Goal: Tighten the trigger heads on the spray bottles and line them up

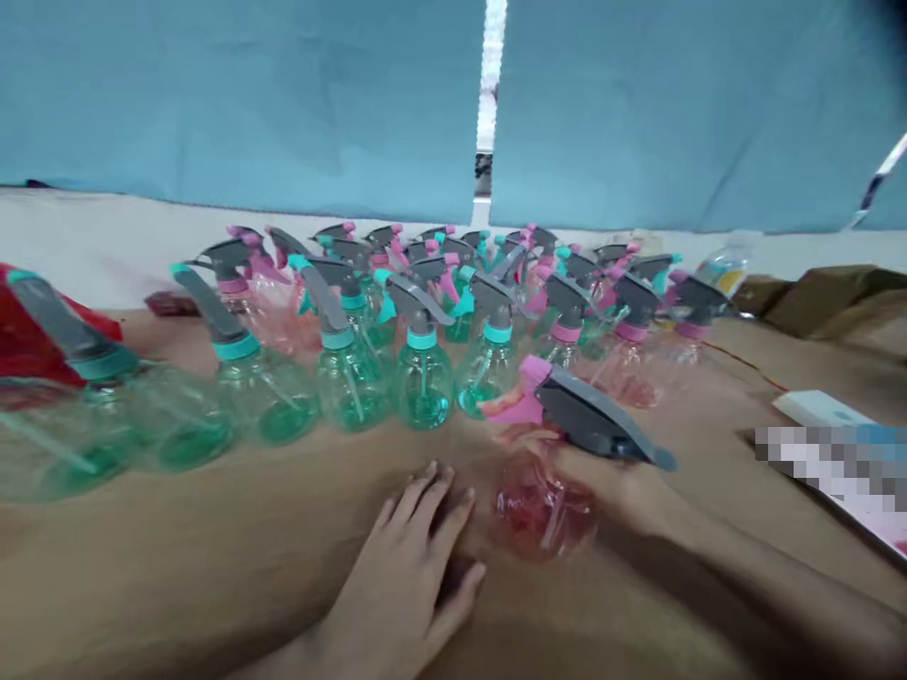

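Note:
My right hand [607,478] is wrapped round the neck of a clear pink spray bottle [544,510]. Its grey trigger head with a pink nozzle tips over my fingers, the nozzle pointing to the upper left. Some of those fingers are hidden behind the bottle. My left hand [401,557] lies palm down on the brown tabletop [213,557], fingers stretched out, just left of the bottle and apart from it. Beyond both hands stands a row of clear green spray bottles [423,382] with turquoise collars, nearest to my left hand.
Several pink-collared spray bottles [630,349] crowd behind and to the right. A red object [42,331] is at the far left. Brown boxes [836,297], a clear bottle [729,267] and a white device [822,411] are at the right. A blue cloth [283,104] hangs behind.

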Demonstrator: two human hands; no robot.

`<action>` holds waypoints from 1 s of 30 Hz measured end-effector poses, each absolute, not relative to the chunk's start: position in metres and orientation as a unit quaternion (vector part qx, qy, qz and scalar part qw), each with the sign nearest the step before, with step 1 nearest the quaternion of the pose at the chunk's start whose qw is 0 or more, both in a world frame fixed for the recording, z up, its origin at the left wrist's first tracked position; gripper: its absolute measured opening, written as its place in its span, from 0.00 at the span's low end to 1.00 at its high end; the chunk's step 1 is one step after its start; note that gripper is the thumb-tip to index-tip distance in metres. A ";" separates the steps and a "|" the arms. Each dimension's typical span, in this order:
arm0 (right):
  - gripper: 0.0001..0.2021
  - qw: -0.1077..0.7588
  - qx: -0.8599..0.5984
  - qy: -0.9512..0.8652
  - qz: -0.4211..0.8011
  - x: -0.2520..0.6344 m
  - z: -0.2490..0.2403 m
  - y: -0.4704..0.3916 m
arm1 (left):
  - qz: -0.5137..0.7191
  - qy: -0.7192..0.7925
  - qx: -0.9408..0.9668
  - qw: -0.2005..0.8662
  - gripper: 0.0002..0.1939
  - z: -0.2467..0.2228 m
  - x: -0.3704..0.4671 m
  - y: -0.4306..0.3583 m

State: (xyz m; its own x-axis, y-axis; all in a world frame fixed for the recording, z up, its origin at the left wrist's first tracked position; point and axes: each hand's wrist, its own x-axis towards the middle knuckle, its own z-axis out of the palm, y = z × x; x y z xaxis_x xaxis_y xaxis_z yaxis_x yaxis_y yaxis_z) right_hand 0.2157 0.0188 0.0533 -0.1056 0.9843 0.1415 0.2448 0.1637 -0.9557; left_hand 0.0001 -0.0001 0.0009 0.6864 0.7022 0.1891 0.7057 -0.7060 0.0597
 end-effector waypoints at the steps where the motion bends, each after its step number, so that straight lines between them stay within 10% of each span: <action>1: 0.07 0.442 -0.489 -0.620 0.425 0.214 0.055 0.019 | -0.100 -0.383 -0.918 0.009 0.25 0.001 0.000 0.000; 30: 0.09 0.453 -0.529 -0.607 0.384 0.205 0.058 0.022 | -0.114 -0.377 -0.919 0.019 0.24 -0.001 -0.003 -0.001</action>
State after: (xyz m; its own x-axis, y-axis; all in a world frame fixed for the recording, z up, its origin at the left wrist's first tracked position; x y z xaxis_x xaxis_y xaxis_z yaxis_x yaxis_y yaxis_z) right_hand 0.2048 0.0216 0.0577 -0.0307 0.9890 0.1446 0.2939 0.1472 -0.9444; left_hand -0.0026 -0.0007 -0.0014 0.6901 0.6882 0.2242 0.6968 -0.7154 0.0513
